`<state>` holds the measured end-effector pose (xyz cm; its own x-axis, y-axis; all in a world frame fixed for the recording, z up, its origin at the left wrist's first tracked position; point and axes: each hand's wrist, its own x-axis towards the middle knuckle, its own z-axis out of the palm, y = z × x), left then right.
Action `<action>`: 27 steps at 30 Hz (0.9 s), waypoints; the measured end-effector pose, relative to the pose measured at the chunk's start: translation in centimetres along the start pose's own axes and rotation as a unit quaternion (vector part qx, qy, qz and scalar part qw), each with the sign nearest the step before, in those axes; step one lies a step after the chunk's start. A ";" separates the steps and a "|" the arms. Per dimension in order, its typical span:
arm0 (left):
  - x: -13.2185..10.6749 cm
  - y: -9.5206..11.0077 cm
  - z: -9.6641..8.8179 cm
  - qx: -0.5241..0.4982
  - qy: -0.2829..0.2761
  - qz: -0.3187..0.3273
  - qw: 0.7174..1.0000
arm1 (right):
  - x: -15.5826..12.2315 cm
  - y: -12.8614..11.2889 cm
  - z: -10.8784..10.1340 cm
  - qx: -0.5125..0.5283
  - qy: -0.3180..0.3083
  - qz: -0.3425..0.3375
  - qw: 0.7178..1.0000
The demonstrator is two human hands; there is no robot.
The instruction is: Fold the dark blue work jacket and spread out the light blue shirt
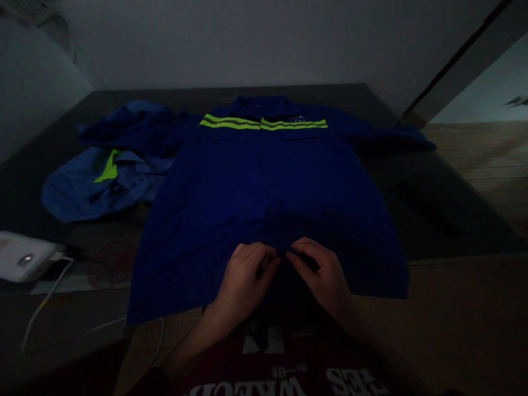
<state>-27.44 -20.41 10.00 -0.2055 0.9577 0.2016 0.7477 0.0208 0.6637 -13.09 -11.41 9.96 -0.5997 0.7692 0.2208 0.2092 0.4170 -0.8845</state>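
A dark blue work jacket (pixel 264 187) with yellow-green reflective stripes across the chest lies flat, front up, on a dark table (pixel 433 209). Its collar points away from me and its hem hangs at the near edge. My left hand (pixel 243 278) and my right hand (pixel 319 272) rest close together at the jacket's front opening near the hem. Both have fingers curled and pinching the fabric edges there. What sits between the fingertips is too dark to make out.
A second, lighter blue garment (pixel 107 176) with a yellow-green patch lies crumpled at the left. A white device (pixel 25 258) with a white cable (pixel 45 300) sits at the near left edge. A wooden floor (pixel 487 154) shows at the right.
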 end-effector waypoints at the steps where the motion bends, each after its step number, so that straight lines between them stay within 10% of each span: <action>1: 0.0 0.0 0.0 0.005 -0.002 -0.003 1.000 | 0.1 0.0 -0.1 0.000 -0.005 0.007 1.000; 27: 0.1 -0.3 0.7 0.028 0.031 0.013 0.999 | 0.1 -0.3 -0.9 0.018 -0.045 0.040 0.998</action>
<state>-27.19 -20.12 9.31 -0.2225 0.9385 0.2642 0.7875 0.0133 0.6162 -12.53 -11.00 10.61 -0.6496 0.7518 0.1131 0.2313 0.3371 -0.9126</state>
